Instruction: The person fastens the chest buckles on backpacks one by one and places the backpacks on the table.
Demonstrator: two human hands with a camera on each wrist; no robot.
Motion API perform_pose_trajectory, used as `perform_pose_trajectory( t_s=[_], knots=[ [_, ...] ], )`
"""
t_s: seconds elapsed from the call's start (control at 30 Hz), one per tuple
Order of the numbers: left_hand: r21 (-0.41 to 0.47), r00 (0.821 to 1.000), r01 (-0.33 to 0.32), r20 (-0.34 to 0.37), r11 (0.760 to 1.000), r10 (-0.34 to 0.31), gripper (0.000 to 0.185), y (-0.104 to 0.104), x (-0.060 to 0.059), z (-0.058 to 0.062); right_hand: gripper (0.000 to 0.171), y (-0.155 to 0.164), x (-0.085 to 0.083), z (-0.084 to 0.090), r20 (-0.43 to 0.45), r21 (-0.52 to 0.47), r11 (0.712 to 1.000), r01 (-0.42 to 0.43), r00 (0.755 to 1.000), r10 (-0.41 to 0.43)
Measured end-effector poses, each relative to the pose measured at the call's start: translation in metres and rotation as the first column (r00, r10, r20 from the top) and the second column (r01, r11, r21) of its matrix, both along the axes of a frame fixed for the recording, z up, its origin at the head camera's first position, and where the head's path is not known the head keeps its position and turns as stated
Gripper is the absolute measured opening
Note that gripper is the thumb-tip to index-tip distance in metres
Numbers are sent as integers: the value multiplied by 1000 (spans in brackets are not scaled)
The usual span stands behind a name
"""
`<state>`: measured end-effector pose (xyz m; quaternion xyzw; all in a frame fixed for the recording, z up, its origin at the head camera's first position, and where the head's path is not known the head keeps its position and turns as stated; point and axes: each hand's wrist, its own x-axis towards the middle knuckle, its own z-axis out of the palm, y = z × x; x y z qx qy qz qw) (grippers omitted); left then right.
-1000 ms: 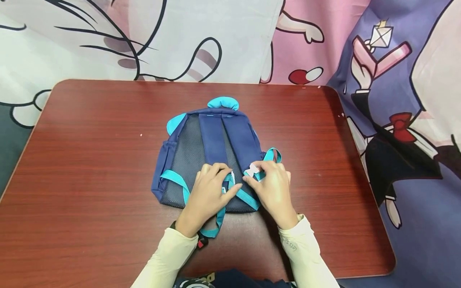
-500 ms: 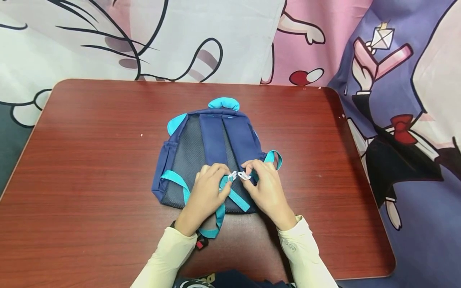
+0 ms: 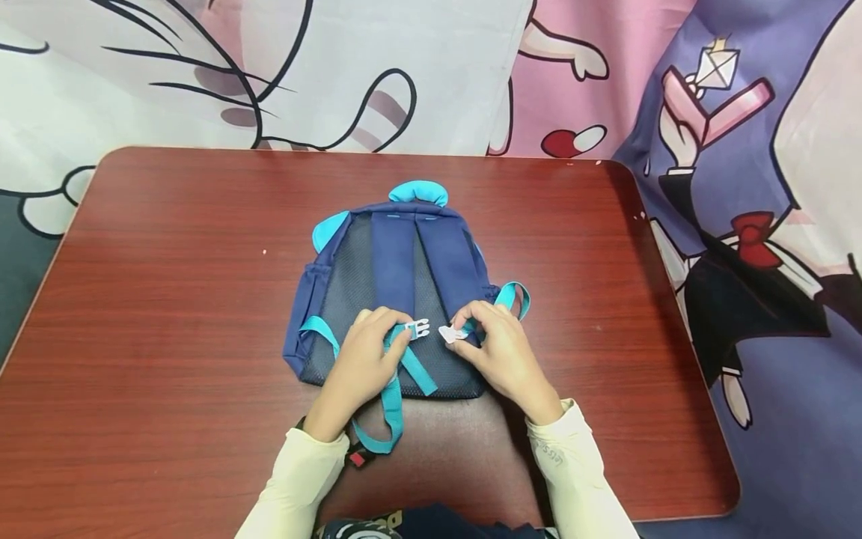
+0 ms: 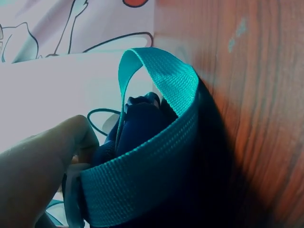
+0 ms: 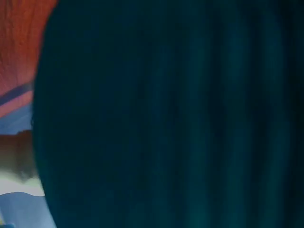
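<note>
A small navy backpack (image 3: 397, 254) with teal trim lies back-up on the red-brown table (image 3: 168, 299). My left hand (image 3: 364, 363) pinches a teal chest strap (image 3: 397, 352) ending in a white buckle half (image 3: 419, 328). My right hand (image 3: 501, 352) pinches the other white buckle half (image 3: 451, 334) on its strap. The two buckle halves sit a small gap apart over the mesh back panel. In the left wrist view a teal strap (image 4: 156, 161) loops close to the lens beside my finger (image 4: 42, 161). The right wrist view is filled by dark blue-green fabric (image 5: 171, 114).
A cartoon-print cloth (image 3: 404, 67) hangs behind the table and down its right side (image 3: 774, 262). The table's rounded corners show at the back. A teal strap loop (image 3: 377, 430) trails off the backpack toward me, with a black and red clip (image 3: 355, 457) by my left sleeve.
The two buckle halves, nearly touching half a second ago, are now a little further apart. My left hand has shifted left and toward me with its strap; the right hand barely moved.
</note>
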<state>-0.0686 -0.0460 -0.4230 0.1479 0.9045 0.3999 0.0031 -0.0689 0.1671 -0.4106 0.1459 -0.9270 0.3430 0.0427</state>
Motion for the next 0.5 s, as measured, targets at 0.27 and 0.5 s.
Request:
perform_pose_trajectory(
  t_s=[0.27,0.5],
  knots=[
    [65,996,-46,82,997,41,19,-15,0,8,31,6,0,1,48,-24,999,-42,998,43],
    [91,993,-66,108,994,56,25,-14,0,11,26,-3,0,-2,-102,-40,999,-24,995,20]
  ],
)
